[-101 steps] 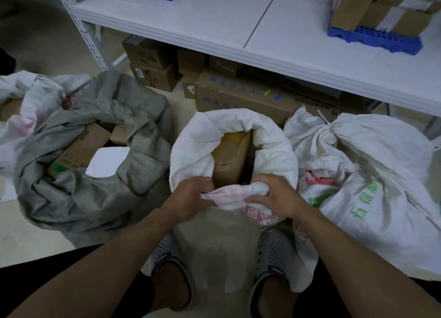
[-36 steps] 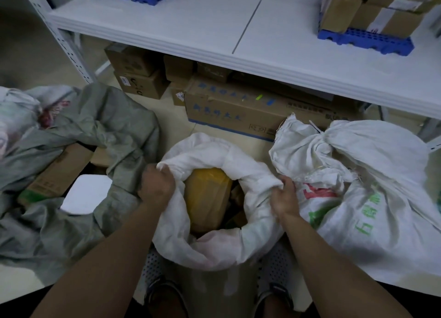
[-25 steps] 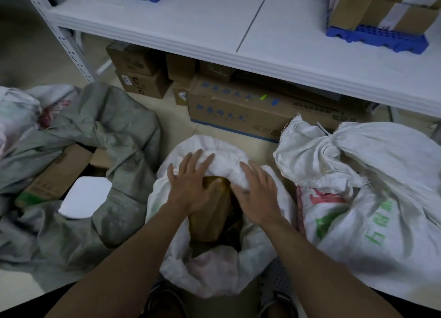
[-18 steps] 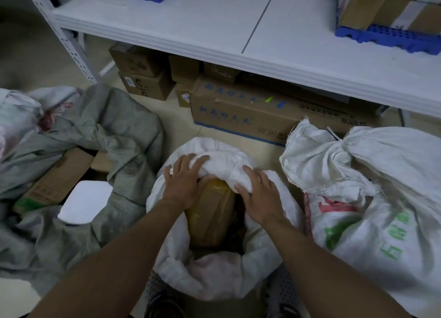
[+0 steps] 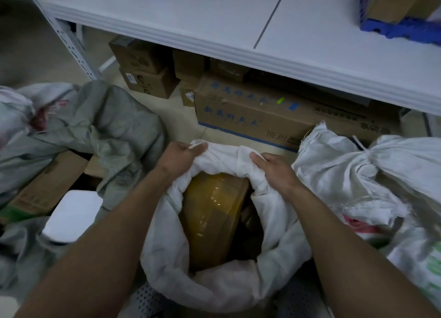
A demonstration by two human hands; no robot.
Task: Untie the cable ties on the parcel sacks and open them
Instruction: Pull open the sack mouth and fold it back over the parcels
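Observation:
A white woven parcel sack (image 5: 167,258) stands open between my feet, its rim rolled down. Inside it shows a brown box wrapped in yellowish tape (image 5: 214,212). My left hand (image 5: 176,159) grips the far rim on the left. My right hand (image 5: 274,169) grips the far rim on the right. To the right lies a second white sack (image 5: 338,174), its neck bunched and held by a white cable tie (image 5: 361,146). On the left a grey sack (image 5: 100,131) lies open with cartons in it.
A white metal shelf (image 5: 214,31) runs across the back, with blue trays (image 5: 401,29) holding boxes. Cardboard cartons (image 5: 250,112) are stacked under it on the floor. A white parcel (image 5: 71,212) and a brown carton (image 5: 47,186) sit in the grey sack.
My hands moved from the near rim, out to the sides, then to the far rim, and now grip it. The sack's mouth has widened, showing more of the taped box.

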